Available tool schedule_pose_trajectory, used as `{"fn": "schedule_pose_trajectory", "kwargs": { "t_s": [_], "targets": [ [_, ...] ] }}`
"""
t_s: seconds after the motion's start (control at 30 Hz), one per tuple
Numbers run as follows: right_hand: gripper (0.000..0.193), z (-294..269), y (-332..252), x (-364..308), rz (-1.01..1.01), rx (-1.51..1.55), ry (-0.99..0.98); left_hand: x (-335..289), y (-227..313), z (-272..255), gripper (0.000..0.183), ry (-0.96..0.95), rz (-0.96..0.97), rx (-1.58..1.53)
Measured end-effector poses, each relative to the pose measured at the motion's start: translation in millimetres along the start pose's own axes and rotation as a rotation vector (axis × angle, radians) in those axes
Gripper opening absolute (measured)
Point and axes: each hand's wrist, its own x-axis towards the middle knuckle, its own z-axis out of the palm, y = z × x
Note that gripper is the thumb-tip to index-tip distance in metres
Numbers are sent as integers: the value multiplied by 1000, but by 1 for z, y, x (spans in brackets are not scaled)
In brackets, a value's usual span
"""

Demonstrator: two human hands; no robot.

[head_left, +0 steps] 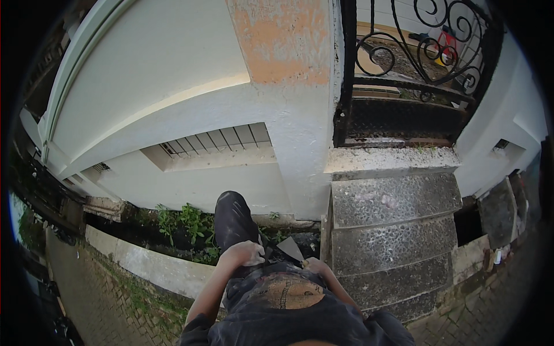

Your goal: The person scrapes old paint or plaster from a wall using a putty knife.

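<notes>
My left hand (245, 254), dusted with white, rests against the thigh of my raised left leg (234, 218) in dark trousers. Its fingers are curled closed, and I cannot see what, if anything, is inside them. Close to my waist, my right hand (316, 265) is closed around the handle of a scraper (290, 249). The scraper's flat grey blade points up and to the left, over the ditch. Part of the handle shows yellowish beside my fingers.
Ahead stands a white wall (219, 132) with a pillar of patchy orange paint (283, 40). Green plants (193, 225) grow in a ditch (124, 230) edged by a low concrete kerb (144, 259). Pebbled steps (392, 242) climb on the right to a black iron gate (404, 118).
</notes>
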Motion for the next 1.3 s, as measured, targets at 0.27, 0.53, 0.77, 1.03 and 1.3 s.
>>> {"fn": "schedule_pose_trajectory", "kwargs": {
  "t_s": [0.27,0.53,0.77,1.03,1.3],
  "targets": [
    [27,-10,-22,-11,-30,-4,45,4,40,-169,30,775,311,111],
    [20,-39,-75,-34,145,426,452,89,36,-264,24,824,411,-59],
    [15,-162,-215,0,-230,247,926,150,76,-321,22,989,447,-460],
    [26,-246,-321,38,-630,765,814,174,46,-334,22,1604,688,22],
    [39,-264,-330,63,-661,801,869,187,36,-359,28,1624,758,273]
  ]
}}
